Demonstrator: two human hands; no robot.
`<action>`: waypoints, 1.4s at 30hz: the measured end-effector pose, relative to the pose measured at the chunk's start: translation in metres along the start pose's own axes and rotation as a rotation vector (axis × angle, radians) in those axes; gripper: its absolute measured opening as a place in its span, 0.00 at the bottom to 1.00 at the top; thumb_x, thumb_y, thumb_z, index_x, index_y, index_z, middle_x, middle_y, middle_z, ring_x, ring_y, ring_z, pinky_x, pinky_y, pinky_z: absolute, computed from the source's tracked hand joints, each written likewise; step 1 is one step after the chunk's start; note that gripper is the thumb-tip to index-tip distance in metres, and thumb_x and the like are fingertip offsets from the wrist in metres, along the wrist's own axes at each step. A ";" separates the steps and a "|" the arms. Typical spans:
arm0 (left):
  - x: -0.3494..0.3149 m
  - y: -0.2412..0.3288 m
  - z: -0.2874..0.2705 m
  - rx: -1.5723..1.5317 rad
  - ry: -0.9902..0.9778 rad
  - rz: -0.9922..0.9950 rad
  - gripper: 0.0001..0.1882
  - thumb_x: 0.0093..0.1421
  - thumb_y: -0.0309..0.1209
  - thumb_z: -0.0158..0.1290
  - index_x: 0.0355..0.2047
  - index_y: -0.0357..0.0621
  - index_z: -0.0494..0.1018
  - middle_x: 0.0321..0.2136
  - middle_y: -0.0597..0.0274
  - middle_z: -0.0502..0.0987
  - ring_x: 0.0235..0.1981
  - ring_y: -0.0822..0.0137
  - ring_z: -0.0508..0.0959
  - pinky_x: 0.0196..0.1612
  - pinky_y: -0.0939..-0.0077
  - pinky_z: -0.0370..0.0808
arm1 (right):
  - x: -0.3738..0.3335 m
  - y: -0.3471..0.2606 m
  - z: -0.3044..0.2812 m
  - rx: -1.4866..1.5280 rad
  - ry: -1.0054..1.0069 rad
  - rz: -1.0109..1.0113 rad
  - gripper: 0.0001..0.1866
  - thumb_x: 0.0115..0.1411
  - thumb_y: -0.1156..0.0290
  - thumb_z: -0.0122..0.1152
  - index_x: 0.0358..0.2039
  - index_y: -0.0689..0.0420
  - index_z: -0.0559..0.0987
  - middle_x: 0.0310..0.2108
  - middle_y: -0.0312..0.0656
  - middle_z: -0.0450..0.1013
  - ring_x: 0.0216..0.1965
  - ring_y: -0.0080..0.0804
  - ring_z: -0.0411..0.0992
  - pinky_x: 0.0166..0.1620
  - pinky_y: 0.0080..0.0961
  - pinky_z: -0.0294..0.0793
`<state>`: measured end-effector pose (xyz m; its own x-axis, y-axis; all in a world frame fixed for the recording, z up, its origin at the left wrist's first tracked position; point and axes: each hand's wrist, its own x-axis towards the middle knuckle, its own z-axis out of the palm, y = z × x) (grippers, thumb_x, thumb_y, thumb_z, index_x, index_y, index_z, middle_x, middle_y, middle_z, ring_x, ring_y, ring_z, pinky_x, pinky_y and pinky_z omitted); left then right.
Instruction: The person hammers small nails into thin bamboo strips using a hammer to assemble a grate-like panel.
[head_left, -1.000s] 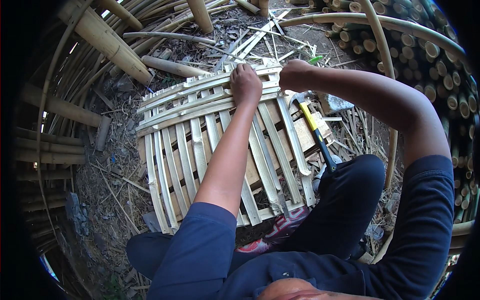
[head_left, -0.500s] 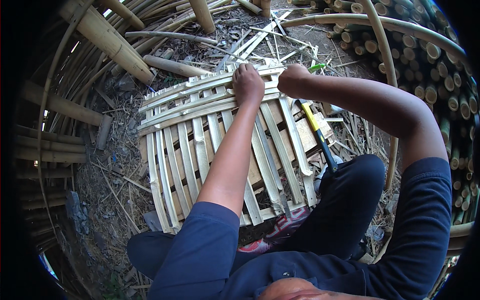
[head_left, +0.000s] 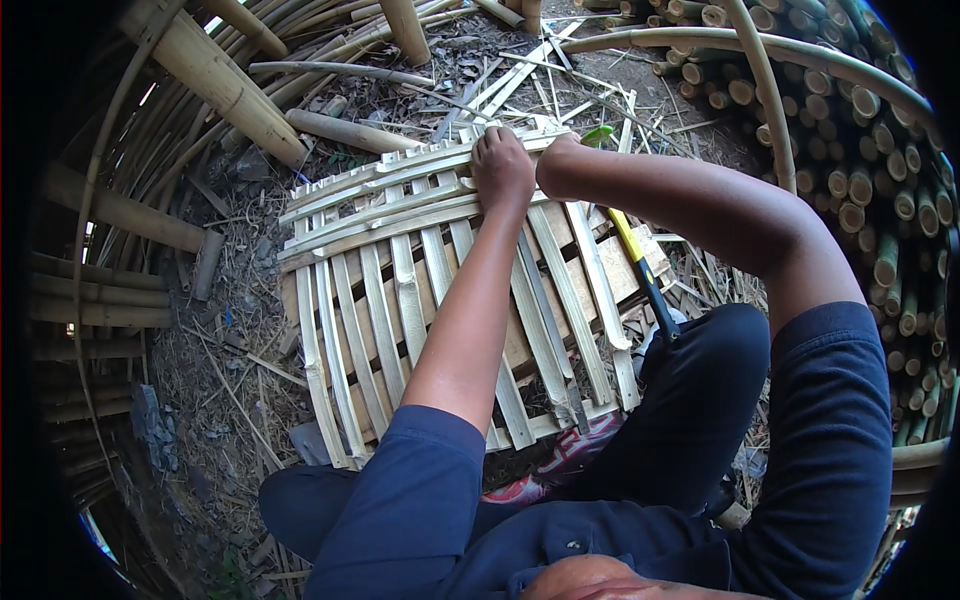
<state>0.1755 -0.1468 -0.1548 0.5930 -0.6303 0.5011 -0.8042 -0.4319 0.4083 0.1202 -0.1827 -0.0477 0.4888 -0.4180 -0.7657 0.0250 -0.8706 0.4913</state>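
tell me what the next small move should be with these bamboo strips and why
Probably press the cross strip tight against the ones below it. Both hands, left hand and right hand, sit together at the far edge of the woven bamboo panel, where the crosswise strips meet the upright slats. The hammer lies untouched beside the panel, so seating by hand seems to come first.

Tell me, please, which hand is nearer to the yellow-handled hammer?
Right. The right hand is just above the hammer, its forearm crossing it; the left hand presses the bamboo slats farther left.
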 end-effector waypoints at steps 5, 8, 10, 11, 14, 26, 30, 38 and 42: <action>-0.002 -0.005 0.001 0.006 -0.008 -0.018 0.09 0.68 0.33 0.49 0.40 0.40 0.72 0.42 0.51 0.76 0.49 0.52 0.77 0.57 0.57 0.72 | -0.009 -0.010 -0.009 -0.036 0.058 -0.069 0.22 0.54 0.67 0.73 0.52 0.49 0.85 0.50 0.43 0.81 0.51 0.47 0.80 0.54 0.50 0.74; 0.000 -0.008 -0.001 0.016 0.005 0.011 0.09 0.68 0.33 0.49 0.40 0.40 0.72 0.42 0.51 0.76 0.50 0.52 0.77 0.57 0.57 0.72 | -0.012 0.003 -0.011 -0.053 0.011 -0.127 0.19 0.54 0.70 0.70 0.49 0.51 0.86 0.47 0.45 0.82 0.48 0.48 0.80 0.52 0.50 0.77; -0.001 0.004 0.002 -0.010 -0.008 0.016 0.10 0.68 0.33 0.49 0.40 0.39 0.72 0.42 0.50 0.76 0.50 0.51 0.77 0.58 0.57 0.71 | 0.026 0.014 0.019 -0.034 -0.065 -0.098 0.17 0.54 0.71 0.68 0.46 0.54 0.86 0.45 0.47 0.83 0.45 0.47 0.81 0.49 0.50 0.78; -0.004 -0.001 0.000 -0.013 -0.023 0.003 0.10 0.68 0.33 0.49 0.40 0.39 0.72 0.42 0.50 0.76 0.50 0.51 0.77 0.58 0.57 0.71 | 0.013 0.011 0.011 -0.011 -0.040 -0.101 0.17 0.54 0.72 0.69 0.46 0.55 0.86 0.45 0.46 0.83 0.45 0.47 0.81 0.49 0.50 0.78; -0.002 -0.007 -0.004 -0.004 -0.026 -0.017 0.10 0.68 0.34 0.50 0.41 0.39 0.73 0.43 0.50 0.76 0.50 0.51 0.76 0.58 0.57 0.71 | -0.012 0.019 0.004 0.046 0.028 -0.107 0.14 0.54 0.73 0.64 0.41 0.61 0.87 0.40 0.48 0.83 0.41 0.44 0.82 0.42 0.45 0.80; -0.001 -0.001 -0.004 -0.002 -0.005 -0.007 0.10 0.67 0.33 0.50 0.41 0.39 0.73 0.43 0.50 0.76 0.50 0.50 0.77 0.58 0.56 0.71 | -0.004 0.043 0.051 0.676 -0.048 0.030 0.13 0.60 0.74 0.46 0.26 0.62 0.80 0.21 0.46 0.74 0.21 0.36 0.72 0.25 0.37 0.73; -0.001 0.000 -0.003 -0.005 0.005 0.009 0.09 0.67 0.32 0.49 0.39 0.38 0.72 0.42 0.49 0.76 0.49 0.50 0.77 0.58 0.57 0.71 | -0.002 0.044 0.061 0.784 -0.043 0.060 0.12 0.58 0.75 0.47 0.25 0.61 0.80 0.21 0.46 0.75 0.20 0.38 0.73 0.27 0.39 0.73; -0.002 0.010 0.000 -0.034 -0.005 0.016 0.10 0.67 0.32 0.50 0.40 0.38 0.73 0.43 0.49 0.76 0.49 0.50 0.77 0.57 0.56 0.71 | 0.025 0.043 0.106 1.052 -0.051 0.010 0.12 0.58 0.76 0.47 0.30 0.63 0.82 0.24 0.49 0.77 0.23 0.36 0.75 0.26 0.39 0.72; 0.000 -0.003 -0.005 -0.021 0.001 0.004 0.09 0.67 0.32 0.52 0.40 0.39 0.75 0.43 0.50 0.76 0.48 0.49 0.76 0.56 0.55 0.71 | -0.005 0.025 0.097 1.498 -0.113 0.128 0.11 0.60 0.79 0.45 0.20 0.57 0.66 0.15 0.32 0.57 0.11 0.19 0.50 0.13 0.22 0.44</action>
<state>0.1783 -0.1423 -0.1526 0.5901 -0.6313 0.5033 -0.8053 -0.4159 0.4225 0.0340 -0.2277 -0.0720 0.3491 -0.4661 -0.8130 -0.9334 -0.2501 -0.2574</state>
